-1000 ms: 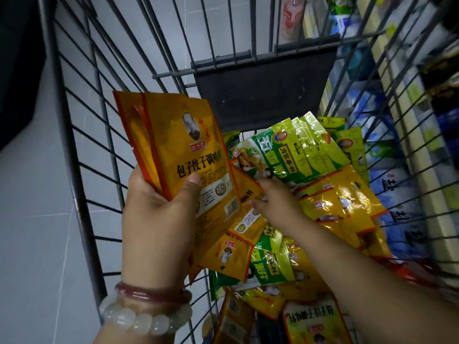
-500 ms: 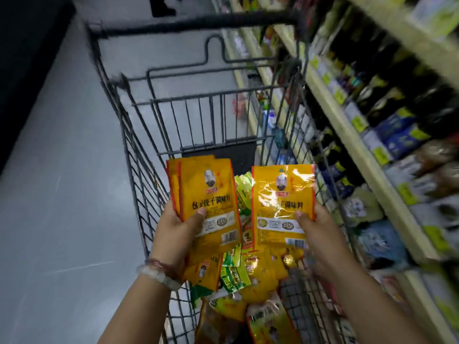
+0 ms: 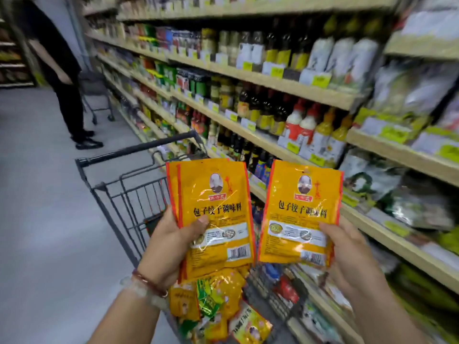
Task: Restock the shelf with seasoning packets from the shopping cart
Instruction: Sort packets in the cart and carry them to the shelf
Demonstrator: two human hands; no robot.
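My left hand point(image 3: 171, 247) grips a small stack of orange seasoning packets point(image 3: 213, 202), thumb on the front one. My right hand point(image 3: 347, 254) holds one more orange seasoning packet point(image 3: 301, 209) by its lower right corner. Both are held upright above the shopping cart point(image 3: 119, 192), side by side. Below them, the cart holds several orange and green packets point(image 3: 216, 304). The wooden shelf point(image 3: 263, 140) runs along the right, with bottles and bags on its levels.
A person in black point(image 3: 64, 78) stands up the aisle on the left beside another cart point(image 3: 96, 95). Grey floor spreads left of my cart. Sauce bottles point(image 3: 305, 127) and silvery bags point(image 3: 407, 194) fill the shelf levels near my right hand.
My right hand picked one orange packet out of the cart and lifted it beside the left hand's stack. The view rose from the cart basket to the shelf aisle.
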